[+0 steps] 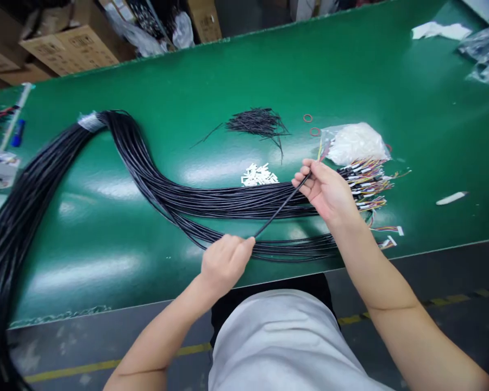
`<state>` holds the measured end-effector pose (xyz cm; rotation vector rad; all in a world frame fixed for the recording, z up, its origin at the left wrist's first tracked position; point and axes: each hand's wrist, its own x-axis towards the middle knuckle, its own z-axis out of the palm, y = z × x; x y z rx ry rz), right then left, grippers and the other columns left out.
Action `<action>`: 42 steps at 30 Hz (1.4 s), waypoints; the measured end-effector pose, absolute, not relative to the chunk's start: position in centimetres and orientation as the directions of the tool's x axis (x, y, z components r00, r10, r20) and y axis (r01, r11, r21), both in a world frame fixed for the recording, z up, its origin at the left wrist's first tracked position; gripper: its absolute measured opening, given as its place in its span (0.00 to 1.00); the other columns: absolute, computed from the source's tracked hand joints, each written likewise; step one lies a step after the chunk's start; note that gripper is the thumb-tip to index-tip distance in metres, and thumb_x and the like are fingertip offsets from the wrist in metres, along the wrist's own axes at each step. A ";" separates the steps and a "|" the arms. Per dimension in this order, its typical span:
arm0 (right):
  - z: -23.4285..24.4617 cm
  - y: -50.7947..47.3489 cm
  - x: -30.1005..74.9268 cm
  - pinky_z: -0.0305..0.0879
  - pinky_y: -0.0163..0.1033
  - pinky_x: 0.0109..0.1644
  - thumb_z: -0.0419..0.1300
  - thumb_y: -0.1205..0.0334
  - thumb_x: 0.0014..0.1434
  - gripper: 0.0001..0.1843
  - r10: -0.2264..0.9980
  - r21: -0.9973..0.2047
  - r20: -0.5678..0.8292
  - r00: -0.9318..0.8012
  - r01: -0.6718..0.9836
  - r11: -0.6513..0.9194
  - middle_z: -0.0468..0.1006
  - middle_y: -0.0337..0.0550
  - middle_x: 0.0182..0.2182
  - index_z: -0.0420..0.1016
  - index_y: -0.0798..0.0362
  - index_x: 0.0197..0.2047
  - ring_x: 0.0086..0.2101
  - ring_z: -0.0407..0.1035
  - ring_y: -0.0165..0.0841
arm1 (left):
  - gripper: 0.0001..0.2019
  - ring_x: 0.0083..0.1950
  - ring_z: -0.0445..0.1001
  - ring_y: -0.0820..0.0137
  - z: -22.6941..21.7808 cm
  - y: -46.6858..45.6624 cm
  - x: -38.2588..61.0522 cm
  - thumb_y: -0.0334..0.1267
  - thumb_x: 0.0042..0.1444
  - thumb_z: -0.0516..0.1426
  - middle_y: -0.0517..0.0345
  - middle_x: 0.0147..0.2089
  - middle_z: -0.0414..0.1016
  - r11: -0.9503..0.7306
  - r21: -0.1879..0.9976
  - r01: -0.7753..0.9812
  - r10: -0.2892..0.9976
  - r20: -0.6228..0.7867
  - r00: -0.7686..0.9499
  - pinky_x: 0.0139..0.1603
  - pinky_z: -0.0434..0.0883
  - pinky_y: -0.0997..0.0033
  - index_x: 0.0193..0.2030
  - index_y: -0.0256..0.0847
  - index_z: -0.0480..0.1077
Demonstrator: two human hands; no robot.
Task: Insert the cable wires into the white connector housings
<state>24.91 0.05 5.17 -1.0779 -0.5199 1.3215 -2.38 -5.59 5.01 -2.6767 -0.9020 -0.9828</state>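
One large bundle of black cables [155, 184] is counted on the tabletop [391, 81]; strands too many to number. One single black cable [283, 205] is held apart by two hands, left hand [224, 263] and right hand [324, 190]. Two orange rings [308, 118] are seen. One pile of short black tubes [258, 122], one heap of white connectors [259, 176], one clear bag [354, 142] are noted.

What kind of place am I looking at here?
Probably a cable-assembly workshop: a green workbench carries a big bundle of black cables, coloured wire ends with connectors, and cardboard boxes are stacked behind it.
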 end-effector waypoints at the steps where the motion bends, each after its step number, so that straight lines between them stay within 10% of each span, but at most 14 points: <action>1: 5.0 0.2 24.7 0.83 0.37 0.47 0.75 0.48 0.60 0.16 0.949 -0.859 -0.274 0.158 -0.483 -0.168 0.79 0.34 0.31 0.79 0.50 0.41 0.34 0.81 0.28 | 0.06 0.27 0.71 0.74 4.8 -6.0 -2.8 0.27 0.67 0.60 0.64 0.27 0.76 -0.823 0.122 0.555 0.523 0.541 0.658 0.30 0.66 0.72 0.40 0.43 0.72; 5: 4.6 -0.6 23.1 0.82 0.38 0.37 0.80 0.41 0.51 0.26 0.869 -0.832 -0.388 -0.309 -0.289 -0.474 0.83 0.41 0.28 0.84 0.54 0.40 0.30 0.81 0.33 | 0.07 0.38 0.81 0.75 4.5 -5.4 -4.0 0.40 0.71 0.58 0.58 0.41 0.85 -0.346 0.783 0.517 0.770 -0.078 0.633 0.40 0.75 0.76 0.44 0.41 0.77; 8: 4.3 -1.1 21.7 0.80 0.36 0.36 0.76 0.39 0.57 0.24 0.748 -0.838 -0.385 -0.540 -0.135 -0.529 0.85 0.44 0.28 0.85 0.53 0.40 0.31 0.82 0.34 | 0.20 0.33 0.76 0.78 4.2 -2.9 -3.1 0.51 0.67 0.61 0.60 0.40 0.80 0.114 0.963 0.245 0.878 -0.213 0.429 0.36 0.75 0.76 0.57 0.39 0.74; 13: 3.9 -0.9 20.6 0.79 0.39 0.38 0.69 0.36 0.63 0.24 0.671 -0.911 -0.359 -0.649 0.089 -0.402 0.87 0.47 0.33 0.85 0.52 0.39 0.34 0.82 0.35 | 0.24 0.31 0.73 0.80 3.3 0.7 0.5 0.59 0.55 0.70 0.61 0.35 0.77 0.170 0.985 -0.037 0.910 -0.143 0.389 0.32 0.71 0.76 0.39 0.39 0.72; 19: 3.7 -0.1 20.7 0.77 0.37 0.36 0.73 0.49 0.58 0.14 0.895 -0.940 -0.341 -0.287 0.132 -0.316 0.80 0.38 0.28 0.79 0.50 0.33 0.31 0.76 0.32 | 0.25 0.26 0.69 0.81 1.7 0.7 2.2 0.61 0.54 0.70 0.65 0.26 0.75 0.162 0.987 -0.002 0.953 -0.156 0.261 0.29 0.66 0.78 0.32 0.38 0.73; 33: 3.1 -0.9 20.4 0.76 0.33 0.35 0.72 0.59 0.61 0.10 0.869 -0.881 -0.446 -0.213 -0.065 -0.468 0.76 0.35 0.30 0.75 0.50 0.32 0.29 0.77 0.28 | 0.22 0.28 0.75 0.82 0.8 0.2 1.6 0.59 0.61 0.66 0.63 0.31 0.80 0.275 0.955 -0.115 0.923 -0.228 0.310 0.32 0.74 0.80 0.39 0.39 0.77; 42: 3.5 -0.3 21.0 0.76 0.34 0.33 0.81 0.51 0.52 0.20 0.740 -0.727 -0.567 -0.362 -0.202 -0.656 0.79 0.36 0.27 0.76 0.52 0.32 0.26 0.76 0.28 | 0.23 0.34 0.81 0.77 1.0 1.0 0.7 0.61 0.66 0.61 0.57 0.36 0.83 0.163 0.960 -0.227 0.880 -0.037 0.474 0.37 0.79 0.76 0.43 0.40 0.81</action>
